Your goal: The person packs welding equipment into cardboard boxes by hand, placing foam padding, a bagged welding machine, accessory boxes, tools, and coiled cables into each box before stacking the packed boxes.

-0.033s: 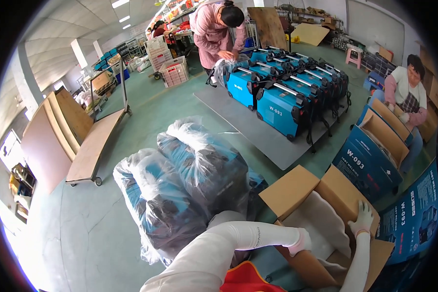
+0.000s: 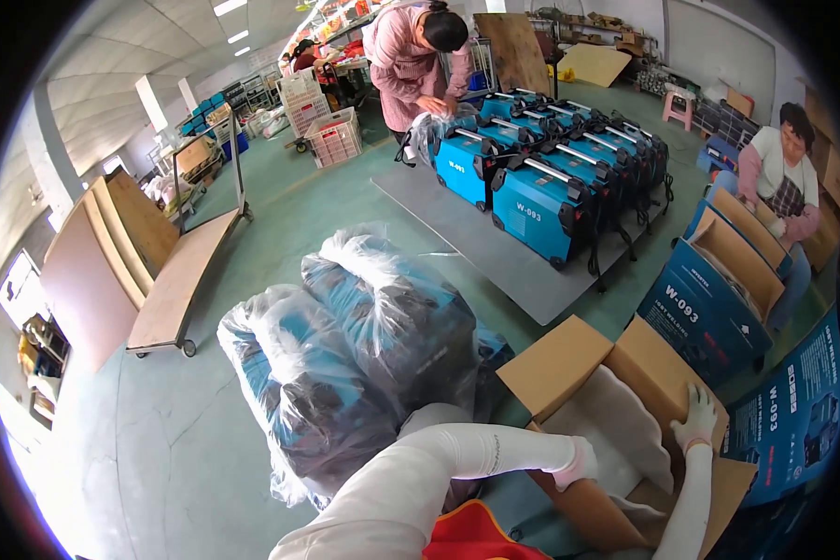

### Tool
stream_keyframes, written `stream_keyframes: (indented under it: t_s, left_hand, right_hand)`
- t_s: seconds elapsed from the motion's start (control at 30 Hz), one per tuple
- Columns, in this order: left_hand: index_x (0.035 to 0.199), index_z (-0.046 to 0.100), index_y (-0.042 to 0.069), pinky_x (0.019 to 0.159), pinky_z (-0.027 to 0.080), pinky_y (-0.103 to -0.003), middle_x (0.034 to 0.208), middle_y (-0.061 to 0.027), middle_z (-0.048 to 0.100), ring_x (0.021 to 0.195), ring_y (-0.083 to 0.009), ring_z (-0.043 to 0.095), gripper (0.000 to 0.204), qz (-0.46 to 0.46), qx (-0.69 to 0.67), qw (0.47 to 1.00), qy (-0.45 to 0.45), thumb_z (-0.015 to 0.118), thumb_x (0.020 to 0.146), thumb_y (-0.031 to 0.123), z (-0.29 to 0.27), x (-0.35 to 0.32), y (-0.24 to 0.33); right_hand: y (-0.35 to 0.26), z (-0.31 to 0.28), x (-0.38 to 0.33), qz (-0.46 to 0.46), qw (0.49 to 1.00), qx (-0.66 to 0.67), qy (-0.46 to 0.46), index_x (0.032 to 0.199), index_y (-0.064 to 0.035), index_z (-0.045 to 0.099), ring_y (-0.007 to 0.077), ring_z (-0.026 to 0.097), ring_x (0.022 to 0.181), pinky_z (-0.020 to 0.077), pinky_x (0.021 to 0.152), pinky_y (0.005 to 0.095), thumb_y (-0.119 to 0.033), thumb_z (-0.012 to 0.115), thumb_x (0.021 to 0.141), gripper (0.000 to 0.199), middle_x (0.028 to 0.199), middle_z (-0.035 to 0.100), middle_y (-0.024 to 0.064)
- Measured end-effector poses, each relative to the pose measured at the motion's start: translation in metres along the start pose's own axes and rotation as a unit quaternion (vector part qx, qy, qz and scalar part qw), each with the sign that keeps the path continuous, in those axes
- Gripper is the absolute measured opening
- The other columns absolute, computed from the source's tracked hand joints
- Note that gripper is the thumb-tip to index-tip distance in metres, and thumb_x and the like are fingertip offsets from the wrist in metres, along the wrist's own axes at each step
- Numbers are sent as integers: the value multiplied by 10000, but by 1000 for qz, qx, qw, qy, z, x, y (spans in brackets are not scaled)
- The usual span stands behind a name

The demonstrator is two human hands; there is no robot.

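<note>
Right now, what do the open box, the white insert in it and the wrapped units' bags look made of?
Box: plain brown cardboard, matt, with stiff folded flaps. Insert: white and matt, probably foam or soft sheet padding; the look leaves it open. Bags: thin clear plastic film, glossy and crinkled, blue units showing through. The right hand rests on a flap; the left hand reaches inside.

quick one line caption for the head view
Gloved left hand and right hand at an open cardboard box beside bagged blue machines.
</note>
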State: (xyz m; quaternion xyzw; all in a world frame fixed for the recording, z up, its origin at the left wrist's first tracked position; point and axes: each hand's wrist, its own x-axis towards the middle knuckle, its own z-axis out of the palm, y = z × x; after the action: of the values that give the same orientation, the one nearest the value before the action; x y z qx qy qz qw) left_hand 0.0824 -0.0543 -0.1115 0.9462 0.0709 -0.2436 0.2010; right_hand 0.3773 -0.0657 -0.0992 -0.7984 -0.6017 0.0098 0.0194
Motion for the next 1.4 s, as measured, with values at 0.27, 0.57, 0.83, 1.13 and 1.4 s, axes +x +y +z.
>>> stream_keyframes:
  t_s: [0.27, 0.57, 0.83, 1.13, 1.4]
  left_hand:
    - [1103, 690, 181, 868, 514, -434, 1061, -88, 705, 1016, -319, 656, 538, 17, -5, 999, 30, 807, 604, 342, 0, -5, 2]
    - [1119, 688, 118, 888, 501, -439, 1073, -121, 701, 1033, -341, 646, 590, 19, -34, 999, 17, 812, 600, 368, -3, -3, 6]
    - [1137, 684, 103, 900, 494, -435, 1087, -127, 698, 1049, -336, 641, 607, 24, -40, 999, -15, 810, 608, 374, -6, -1, 7]
    - [1117, 671, 111, 873, 499, -446, 1048, -127, 699, 1014, -344, 646, 594, 21, -61, 998, -3, 793, 599, 375, -10, -12, 12]
    - [1124, 684, 88, 905, 487, -431, 1088, -131, 696, 1054, -338, 637, 615, 26, -49, 998, -23, 796, 627, 432, -9, 0, 3]
  right_hand:
    - [-2, -17, 7, 61, 992, 64, -95, 1445, -115, 348, 363, 334, 1371, 309, 1130, 450, -281, 791, 691, 890, 1488, 364, 157]
    - [6, -20, -10, 9, 995, -79, 57, 1351, -33, 453, 369, 353, 1352, 345, 1068, 481, -260, 746, 756, 701, 1458, 379, 192]
    - [-74, 18, -38, -216, 929, 168, -247, 1173, -92, 642, 391, 584, 1113, 456, 969, 438, -347, 584, 866, 404, 1181, 628, 218]
    - [55, 96, -39, 16, 948, 153, -280, 1282, 50, 555, 359, 489, 1280, 367, 1094, 385, -328, 572, 894, 542, 1343, 538, 244]
    - [47, 59, -41, 48, 961, 122, -244, 1241, -15, 604, 365, 586, 1153, 455, 996, 408, -312, 593, 877, 471, 1215, 626, 225]
